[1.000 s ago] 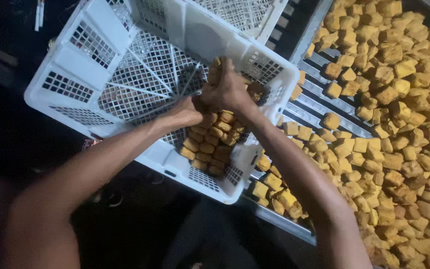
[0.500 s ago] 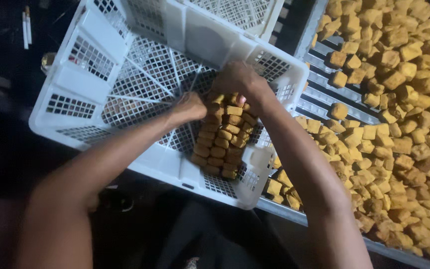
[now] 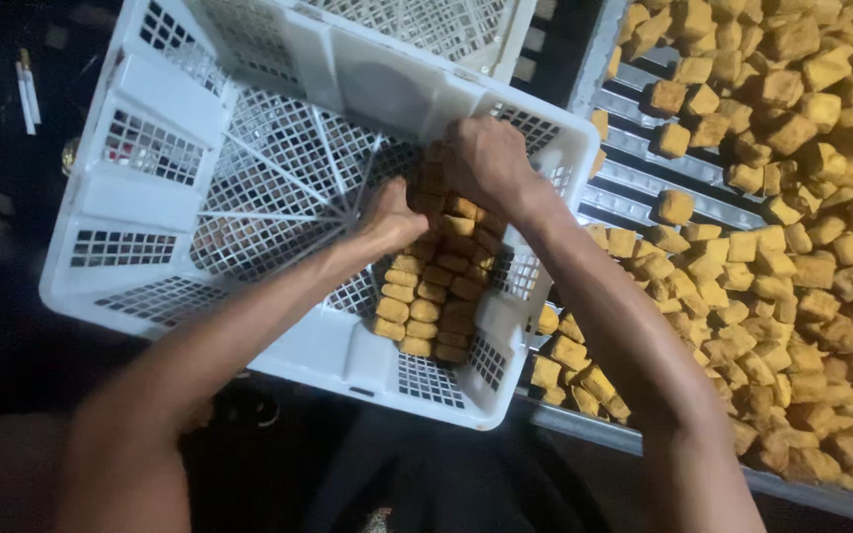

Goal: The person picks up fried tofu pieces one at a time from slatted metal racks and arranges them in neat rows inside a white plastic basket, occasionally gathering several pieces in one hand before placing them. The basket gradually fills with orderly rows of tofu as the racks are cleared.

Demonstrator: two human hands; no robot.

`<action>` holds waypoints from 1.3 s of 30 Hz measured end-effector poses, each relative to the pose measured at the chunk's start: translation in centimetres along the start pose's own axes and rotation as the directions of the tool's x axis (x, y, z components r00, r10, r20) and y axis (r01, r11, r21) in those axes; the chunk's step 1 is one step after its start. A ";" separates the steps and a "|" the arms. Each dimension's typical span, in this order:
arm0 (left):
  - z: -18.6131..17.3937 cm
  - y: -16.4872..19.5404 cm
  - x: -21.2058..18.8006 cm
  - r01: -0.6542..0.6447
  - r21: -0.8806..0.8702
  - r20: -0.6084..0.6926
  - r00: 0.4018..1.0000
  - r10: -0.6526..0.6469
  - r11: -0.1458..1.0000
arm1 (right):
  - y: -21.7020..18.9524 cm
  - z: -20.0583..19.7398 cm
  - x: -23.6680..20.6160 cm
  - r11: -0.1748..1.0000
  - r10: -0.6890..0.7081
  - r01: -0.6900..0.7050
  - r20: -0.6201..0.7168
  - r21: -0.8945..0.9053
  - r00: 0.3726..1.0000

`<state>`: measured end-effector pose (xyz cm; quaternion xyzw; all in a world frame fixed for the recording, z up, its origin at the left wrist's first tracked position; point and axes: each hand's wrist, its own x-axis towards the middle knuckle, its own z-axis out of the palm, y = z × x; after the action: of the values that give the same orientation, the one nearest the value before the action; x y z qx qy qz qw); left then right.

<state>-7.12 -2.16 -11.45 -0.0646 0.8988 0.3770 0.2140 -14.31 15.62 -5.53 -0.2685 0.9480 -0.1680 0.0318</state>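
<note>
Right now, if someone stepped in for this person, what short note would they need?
Left hand: pressed against the stacked rows of fried tofu cubes, no clear grip visible.
Right hand: resting on the top end of the same rows, by the crate's far wall.
White plastic crate: tilted, rows fill only its right side; the rest is bare mesh.
Loose tofu cubes: piled on the slatted metal tray to the right, unpacked.

A second white lattice crate (image 3: 446, 25) lies above. 2 white sticks (image 3: 26, 94) rest on the dark surface (image 3: 2, 178) at upper left.
</note>
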 end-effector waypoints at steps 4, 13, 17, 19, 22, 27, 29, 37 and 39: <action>1.1 -0.7 0.3 -0.346 0.148 -0.119 0.924 0.364 0.926 | -0.3 0.8 -0.2 0.996 0.047 -0.045 0.030 -0.073 0.998; 2.9 0.0 0.1 -0.159 -0.151 -0.335 0.937 0.100 0.976 | -0.5 -3.2 -8.2 0.983 -0.033 0.072 -0.217 0.172 0.976; 3.5 2.2 -1.6 -0.102 0.134 -0.291 0.947 0.138 0.986 | 5.8 -9.3 -19.5 0.818 0.362 -0.035 -0.468 0.574 0.806; 4.2 2.6 -2.1 -0.097 0.245 -0.304 0.937 0.171 0.965 | 11.5 -11.5 -24.9 0.802 0.559 -0.294 -0.478 0.521 0.678; 5.0 2.7 -1.5 -0.085 0.277 -0.354 0.917 0.184 0.957 | 17.5 -10.7 -30.8 0.570 0.808 -0.797 0.038 0.200 0.588; 3.3 4.0 -0.5 -0.037 0.246 -0.245 0.964 0.099 0.969 | 21.8 -4.8 -33.6 0.800 0.600 -0.529 -0.373 0.284 0.708; 1.5 4.9 -2.1 0.204 -0.047 -0.174 0.962 -0.209 0.978 | 23.3 -3.6 -33.7 0.724 0.677 -0.544 -0.286 0.424 0.678; -2.2 7.0 -11.0 0.298 -0.060 -0.352 0.887 -0.299 0.953 | 26.1 -4.7 -34.0 0.625 0.748 -0.661 -0.076 0.415 0.660; -2.1 6.1 -11.6 0.210 -0.174 -0.419 0.868 -0.265 0.962 | 26.1 -5.1 -33.9 0.757 0.627 -0.446 -0.338 0.477 0.702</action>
<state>0.95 0.12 -1.14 -0.2710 0.8841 0.3778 0.0465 0.86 55.61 -10.54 0.0857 0.9140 -0.3821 -0.1064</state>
